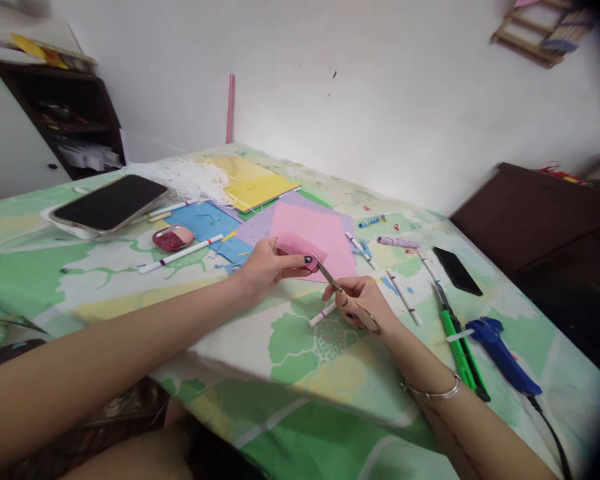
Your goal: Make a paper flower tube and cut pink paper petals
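My left hand (267, 267) pinches a small folded pink paper piece (295, 248) just above the table. My right hand (363, 303) grips a pair of small gold scissors (333, 283), whose blades point up-left and meet the edge of the pink piece. Behind the hands lies a larger pink paper sheet (320, 233) on a lilac sheet. A white marker (323, 315) rests on the tablecloth just under my right hand.
A green patterned tablecloth (290, 360) covers the table. On it lie a phone on a white case (107, 203), blue (205, 223) and yellow paper (253, 180), white string, several markers, a black phone (457, 271), a green cutter (457, 347) and a blue glue gun (500, 353).
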Action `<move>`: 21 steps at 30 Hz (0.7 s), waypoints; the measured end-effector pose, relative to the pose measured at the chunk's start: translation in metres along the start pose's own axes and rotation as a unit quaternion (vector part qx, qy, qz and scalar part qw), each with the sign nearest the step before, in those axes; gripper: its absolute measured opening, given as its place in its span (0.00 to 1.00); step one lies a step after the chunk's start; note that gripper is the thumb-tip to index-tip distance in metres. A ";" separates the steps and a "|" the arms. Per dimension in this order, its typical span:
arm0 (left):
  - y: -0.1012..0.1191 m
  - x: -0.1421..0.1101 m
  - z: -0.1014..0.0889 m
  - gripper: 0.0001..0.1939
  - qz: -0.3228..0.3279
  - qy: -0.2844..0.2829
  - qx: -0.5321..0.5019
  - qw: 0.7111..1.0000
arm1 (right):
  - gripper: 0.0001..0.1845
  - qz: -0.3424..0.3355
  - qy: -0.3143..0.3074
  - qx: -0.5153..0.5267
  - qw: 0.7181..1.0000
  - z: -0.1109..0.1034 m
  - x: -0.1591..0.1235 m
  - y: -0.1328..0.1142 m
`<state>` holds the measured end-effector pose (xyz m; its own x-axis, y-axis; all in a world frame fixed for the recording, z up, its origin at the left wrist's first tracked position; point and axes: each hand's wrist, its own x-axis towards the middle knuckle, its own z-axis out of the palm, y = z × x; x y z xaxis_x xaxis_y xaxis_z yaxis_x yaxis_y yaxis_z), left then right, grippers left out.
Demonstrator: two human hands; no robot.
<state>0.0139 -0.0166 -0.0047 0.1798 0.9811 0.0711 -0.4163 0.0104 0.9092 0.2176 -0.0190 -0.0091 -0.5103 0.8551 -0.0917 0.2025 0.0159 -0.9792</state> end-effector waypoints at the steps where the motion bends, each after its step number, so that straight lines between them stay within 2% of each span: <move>1: 0.000 0.000 0.000 0.09 0.001 0.001 -0.001 1.000 | 0.24 0.001 0.002 0.003 1.000 0.000 0.000 0.000; 21: -0.005 0.000 0.001 0.09 0.000 0.018 -0.027 0.999 | 0.17 0.022 0.053 -0.009 0.998 0.009 0.000 -0.004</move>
<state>0.0166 -0.0171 -0.0086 0.1478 0.9875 0.0542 -0.4646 0.0210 0.8853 0.2089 -0.0238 -0.0073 -0.4103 0.9048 -0.1143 0.2378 -0.0148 -0.9712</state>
